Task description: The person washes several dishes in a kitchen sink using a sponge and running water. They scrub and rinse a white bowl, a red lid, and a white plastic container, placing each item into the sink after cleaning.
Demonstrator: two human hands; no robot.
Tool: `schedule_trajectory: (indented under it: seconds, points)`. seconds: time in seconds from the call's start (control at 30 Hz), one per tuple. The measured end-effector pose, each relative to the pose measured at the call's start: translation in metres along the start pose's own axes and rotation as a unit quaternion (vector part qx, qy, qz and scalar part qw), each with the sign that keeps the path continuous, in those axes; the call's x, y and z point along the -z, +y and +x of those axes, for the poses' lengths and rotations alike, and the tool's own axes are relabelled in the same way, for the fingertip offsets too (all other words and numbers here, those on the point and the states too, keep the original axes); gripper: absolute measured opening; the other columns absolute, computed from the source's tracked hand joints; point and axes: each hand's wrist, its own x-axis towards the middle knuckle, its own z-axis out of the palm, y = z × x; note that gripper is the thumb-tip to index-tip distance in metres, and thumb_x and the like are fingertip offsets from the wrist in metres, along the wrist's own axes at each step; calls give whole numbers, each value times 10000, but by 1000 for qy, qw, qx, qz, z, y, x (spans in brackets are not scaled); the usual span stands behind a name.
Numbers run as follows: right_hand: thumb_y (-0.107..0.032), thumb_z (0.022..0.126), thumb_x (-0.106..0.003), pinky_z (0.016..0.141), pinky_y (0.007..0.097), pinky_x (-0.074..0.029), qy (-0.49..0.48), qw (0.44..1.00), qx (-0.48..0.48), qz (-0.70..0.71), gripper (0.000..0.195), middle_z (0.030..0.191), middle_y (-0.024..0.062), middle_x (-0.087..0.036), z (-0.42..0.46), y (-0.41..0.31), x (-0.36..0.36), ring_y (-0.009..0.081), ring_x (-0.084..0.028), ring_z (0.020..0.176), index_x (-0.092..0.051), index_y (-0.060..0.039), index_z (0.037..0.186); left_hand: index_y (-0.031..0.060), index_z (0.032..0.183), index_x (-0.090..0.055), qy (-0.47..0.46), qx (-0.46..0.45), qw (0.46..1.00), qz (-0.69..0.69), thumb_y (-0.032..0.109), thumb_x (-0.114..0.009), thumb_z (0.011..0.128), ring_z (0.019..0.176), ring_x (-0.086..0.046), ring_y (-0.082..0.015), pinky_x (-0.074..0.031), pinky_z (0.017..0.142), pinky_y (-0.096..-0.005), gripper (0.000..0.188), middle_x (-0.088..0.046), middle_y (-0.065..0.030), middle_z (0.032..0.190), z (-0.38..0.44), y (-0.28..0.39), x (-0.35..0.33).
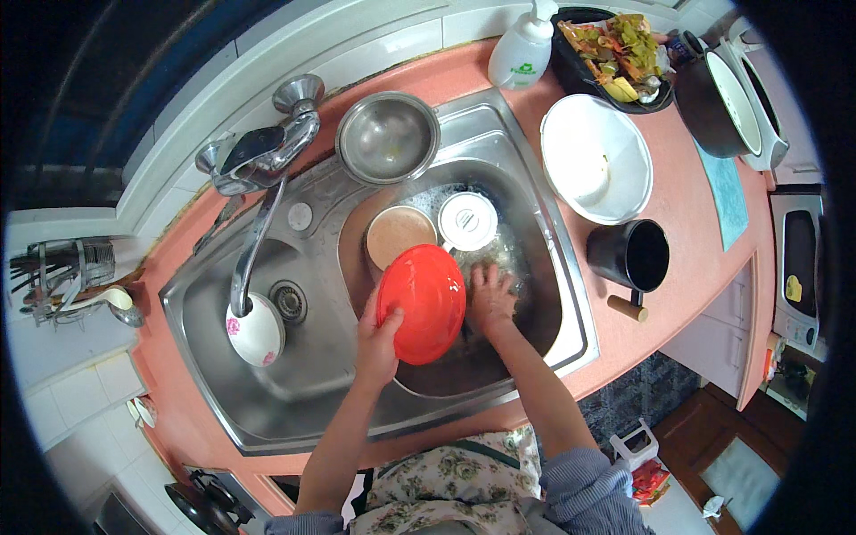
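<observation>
My left hand grips the near left rim of a red bowl or plate, tilted over the right basin of the steel sink. To the right of it, my right hand is spread with fingers apart, low in the basin at the water, and nothing shows in it. Beyond the hands, a white cup lies bottom up beside a round container filled with brownish liquid. A steel bowl rests on the sink's back edge. In the left basin, a white flowered bowl sits under the faucet spout.
On the right counter stand a white tub, a black mug, a black pot and a black tray of food scraps. A soap pump bottle stands behind the sink. A utensil rack hangs at the left.
</observation>
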Motion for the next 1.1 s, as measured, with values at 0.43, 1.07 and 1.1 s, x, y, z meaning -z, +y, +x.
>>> schedule_trajectory:
  seconds: [0.43,1.07,1.1]
  points:
    - [-66,755,-616,817,312,-474,-15,704,36,709,474,1037,71,-589,-14,-11,40,176,-582,934,-441,-39,1194,2,1354,-359,-81,-56,985,140,99,-470,926,1250,-374,-171,-269,1053,-313,453,-425,-101,1347,-6,-9,-18]
    - [-96,547,-699,781,398,-465,19,846,511,154,468,1011,14,-482,-78,-27,75,257,-490,1016,-605,-205,993,-12,1301,-410,-88,6,996,-19,80,-488,898,1152,-483,-192,-391,976,-330,421,-494,-112,1264,12,7,-12]
    - [-98,524,-712,783,391,-464,24,836,541,92,482,1013,1,-473,-75,-21,73,246,-478,1021,-611,-215,981,-20,1307,-407,-103,-8,995,-6,42,-489,887,1159,-478,-187,-388,978,-322,433,-487,-117,1277,12,9,-11]
